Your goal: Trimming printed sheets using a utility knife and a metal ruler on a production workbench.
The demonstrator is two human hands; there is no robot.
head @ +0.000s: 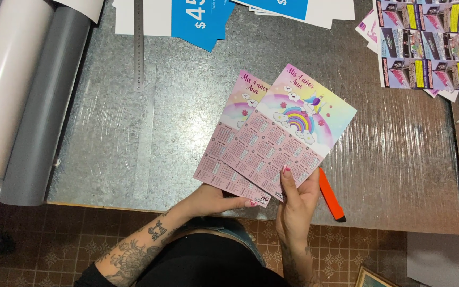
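Hands grip two overlapping calendar cards (272,138) above the table: left hand (213,199) beneath, right hand (298,199) alongside.

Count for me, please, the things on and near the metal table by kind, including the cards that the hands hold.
Rainbow calendar cards, held by left hand and right hand: 2
Orange cutter: 1
Metal ruler: 1
Rolls, white and grey: 2
Blue price signs: at least 2
Flyer sheets, purple and yellow: cannot count, overlapping
Total countable: 8
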